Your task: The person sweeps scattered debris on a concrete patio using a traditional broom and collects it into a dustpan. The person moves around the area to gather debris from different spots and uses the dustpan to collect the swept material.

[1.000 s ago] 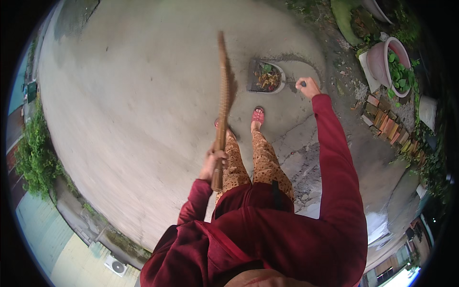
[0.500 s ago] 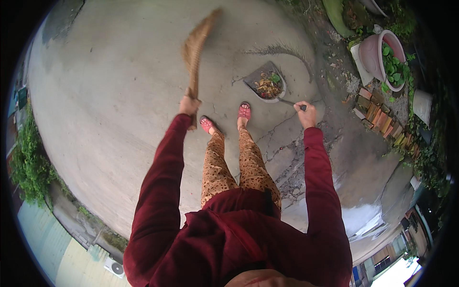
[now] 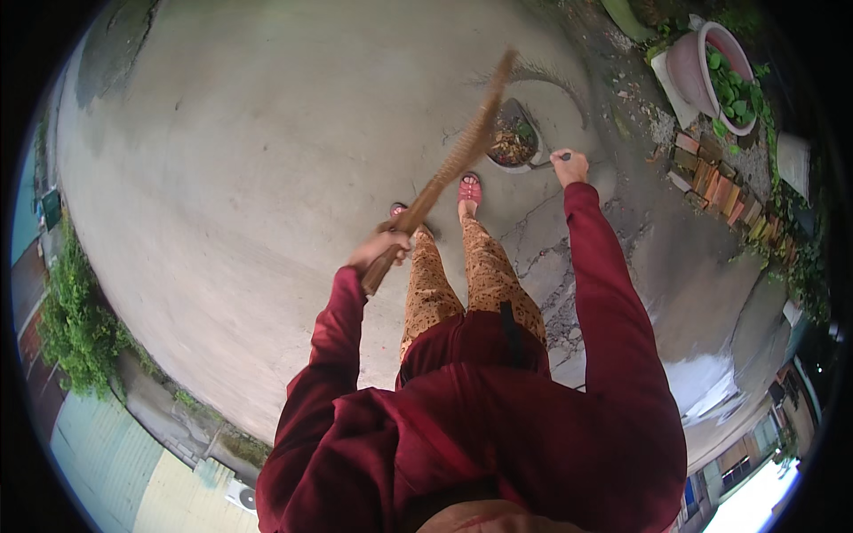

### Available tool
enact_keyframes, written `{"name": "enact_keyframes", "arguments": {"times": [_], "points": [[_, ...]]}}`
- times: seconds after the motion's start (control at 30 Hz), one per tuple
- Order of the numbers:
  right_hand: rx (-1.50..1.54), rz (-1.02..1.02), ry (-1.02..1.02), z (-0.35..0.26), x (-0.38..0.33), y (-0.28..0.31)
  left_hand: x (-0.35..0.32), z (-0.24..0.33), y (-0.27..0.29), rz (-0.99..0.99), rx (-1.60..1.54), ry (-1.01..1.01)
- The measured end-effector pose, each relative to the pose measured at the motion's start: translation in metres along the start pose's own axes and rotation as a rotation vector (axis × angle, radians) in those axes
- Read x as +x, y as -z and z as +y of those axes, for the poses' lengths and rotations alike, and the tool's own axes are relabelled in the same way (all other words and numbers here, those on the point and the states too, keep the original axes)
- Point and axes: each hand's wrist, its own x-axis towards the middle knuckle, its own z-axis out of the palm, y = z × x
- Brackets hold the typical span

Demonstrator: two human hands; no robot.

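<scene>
though tilted, dustpan (image 3: 515, 142) w/ leaves (image 3: 508, 147)

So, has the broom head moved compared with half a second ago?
Yes. The broom has swung right: its head now lies across the dustpan, whereas earlier it pointed away to the dustpan's left.

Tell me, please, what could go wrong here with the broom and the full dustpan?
The dustpan, held by the right hand on its long handle, is heaped with leaves; a tilt could spill them back onto the concrete. The broom, gripped by the left hand, angles toward the pan and might knock it. The cracked concrete near the feet could trip a sandal.
</scene>
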Motion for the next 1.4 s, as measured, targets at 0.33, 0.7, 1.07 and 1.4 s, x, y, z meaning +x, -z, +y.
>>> {"name": "enact_keyframes", "arguments": {"times": [0.33, 0.7, 1.07, 1.4], "points": [[0.048, -0.046, 0.017, 0.014, -0.003, -0.002, -0.054, -0.069, 0.074, 0.574, -0.040, -0.205], [0.422, 0.068, -0.199, 0.080, -0.007, -0.023, 0.069, -0.130, -0.056, 0.423, 0.342, -0.155], [0.422, -0.184, -0.119, 0.001, 0.018, -0.024, -0.095, -0.060, 0.003, -0.094, -0.788, -0.236], [0.238, -0.075, -0.149, -0.088, -0.059, -0.016, -0.221, -0.202, 0.072, 0.188, -1.708, -0.705]]}}
